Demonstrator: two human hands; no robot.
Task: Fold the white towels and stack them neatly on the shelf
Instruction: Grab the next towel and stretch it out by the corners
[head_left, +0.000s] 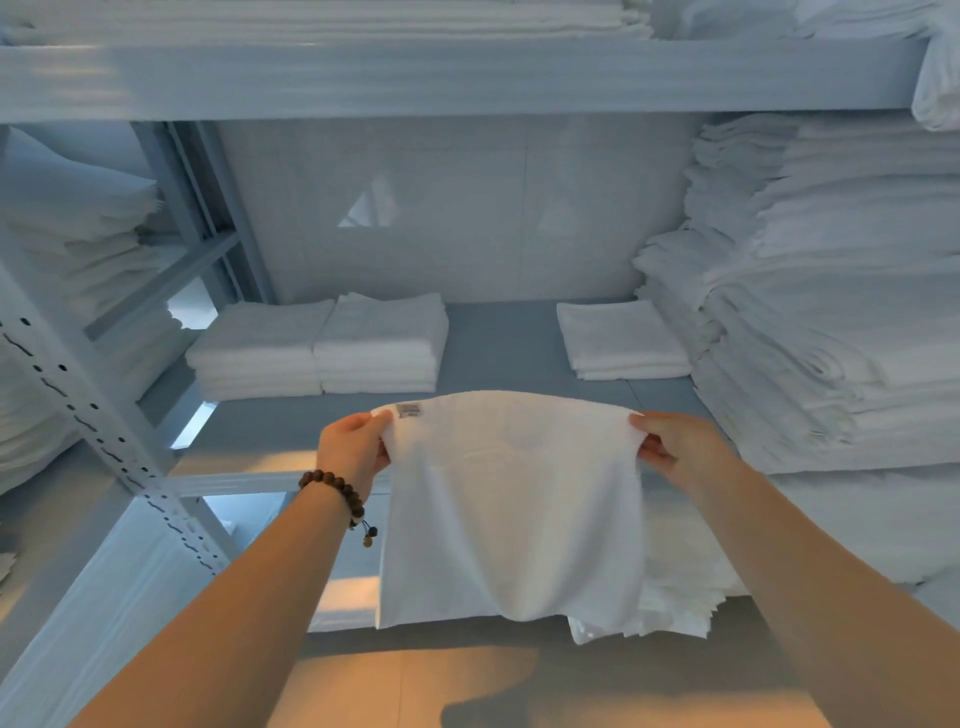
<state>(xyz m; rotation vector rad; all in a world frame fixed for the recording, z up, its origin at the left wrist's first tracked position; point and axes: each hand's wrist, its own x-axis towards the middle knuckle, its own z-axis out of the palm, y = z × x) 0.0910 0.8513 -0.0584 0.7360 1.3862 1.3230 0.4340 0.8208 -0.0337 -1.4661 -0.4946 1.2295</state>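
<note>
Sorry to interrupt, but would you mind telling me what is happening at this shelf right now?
A person is holding up a white towel by its top corners, the left hand at one and the right hand at the other, so it hangs in front of the shelf. It looks partly folded, not yet stacked. Two folded piles already sit side by side on the shelf's left, with a smaller pile to the right.

We see a bracelet (336, 489) of dark brown wooden beads, with a small tassel of beads hanging from it. Below lies the floor (415, 686), smooth and lit in a warm orange tone, with a dark shadow (519, 714) across it near the bottom edge. Behind the racks stands a pale wall (467, 208) bearing a bright triangular patch of light (371, 205).
</note>
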